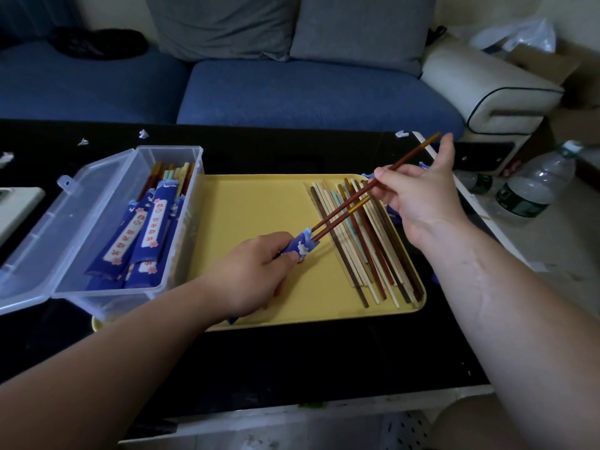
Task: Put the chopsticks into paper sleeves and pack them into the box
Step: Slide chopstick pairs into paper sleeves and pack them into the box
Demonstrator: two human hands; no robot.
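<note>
**Red-brown pair halfway into a blue sleeve, held over the yellow tray**

The left hand (256, 274) has its fingers and thumb curled round a blue paper sleeve (300, 246) with a white wave print. The sleeve's other end pokes out below the wrist. The right hand (418, 196) pinches the upper stick of a pair of red-brown chopsticks (344, 211) between thumb and fingers. Whether it also touches the lower stick, I cannot tell.

To the left of the left hand's grip stands a clear plastic box (191, 203), its lid (42, 228) swung open to the outer side. Inside lie sleeved chopsticks (152, 228), their wooden ends sticking out toward the far wall. Under both hands is a yellow tray (259, 206). Below the right hand's pinch it carries a fan of loose chopsticks (367, 248): dark brown, pale wood, red-brown and a light blue pair.

Tray and box sit on a black table (292, 362). White paper scraps (143, 134) dot the table's far edge. Beyond it is a blue sofa (308, 92) with grey cushions (357, 27). Out past the right hand stands a plastic water bottle (532, 186) on a lighter surface.

The pair's long axis runs diagonally from the sleeve's mouth at the left grip, up and away to the right pinch. The narrow tips are inside the sleeve and the gold-banded ends point to the far right. The lower stick sits deeper than the upper one.
</note>
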